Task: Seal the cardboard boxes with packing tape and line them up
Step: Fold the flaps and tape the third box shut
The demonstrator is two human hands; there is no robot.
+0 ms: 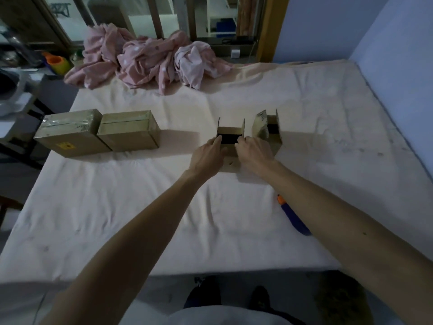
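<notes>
Four brown cardboard boxes in all. Two are closed and taped, the left closed box (70,137) and the right closed box (131,133), side by side at the left. Two have flaps up, the nearer open box (230,160) and the farther open box (269,130) to its right. Two bare hands: the left hand (207,153) and the right hand (254,152). One purple-and-orange utility knife (295,216), near right. One crumpled pink spotted blanket (145,59), far. One orange-and-yellow cup (58,63), far left.

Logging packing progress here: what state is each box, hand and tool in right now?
Leftmost box: closed, taped.
Second box: closed, taped.
Third box: open, flaps upright.
Rightmost box: open, flaps upright.
Left hand: holds third box.
Right hand: holds third box.
Purple tool: lying on bed.
</notes>
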